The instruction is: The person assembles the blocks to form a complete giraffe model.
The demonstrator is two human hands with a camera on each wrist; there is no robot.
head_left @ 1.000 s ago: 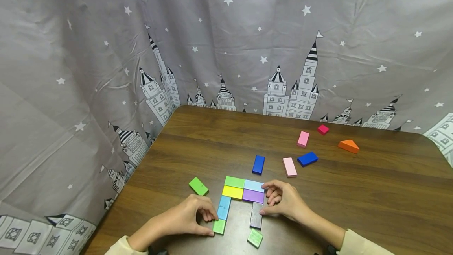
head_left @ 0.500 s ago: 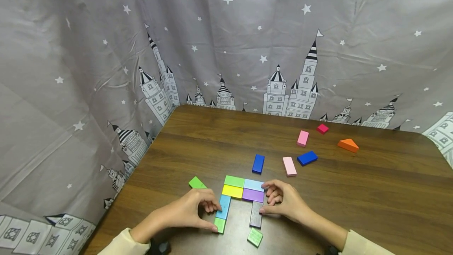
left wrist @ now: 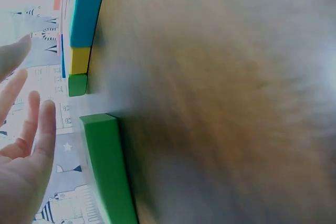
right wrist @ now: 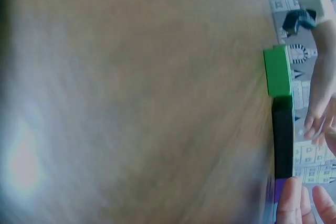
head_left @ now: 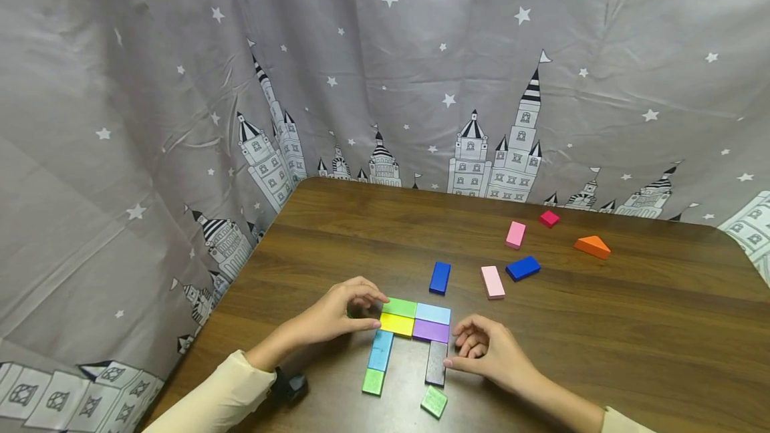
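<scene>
A flat arch of wooden blocks lies on the table. Its top rows are a light green block (head_left: 400, 307), a light blue block (head_left: 433, 313), a yellow block (head_left: 396, 325) and a purple block (head_left: 430, 331). A blue block (head_left: 380, 351) with a small green block (head_left: 373, 381) forms the left leg; a black block (head_left: 436, 363) forms the right. My left hand (head_left: 339, 309) is at the top rows' left ends; contact is unclear. My right hand (head_left: 493, 347) has its thumb at the black block, fingers beside the purple one. A loose green block (left wrist: 109, 166) lies under my left hand.
A small green block (head_left: 434, 401) lies just below the black one. Farther back lie two dark blue blocks (head_left: 440, 278), two pink blocks (head_left: 492, 282), a red block (head_left: 549, 219) and an orange triangle block (head_left: 592, 246). A grey castle-print curtain (head_left: 385, 85) hangs behind the table.
My left hand has moved up from the left leg to the left ends of the top rows, covering the loose green block. My right fingers have drawn slightly away from the blocks.
</scene>
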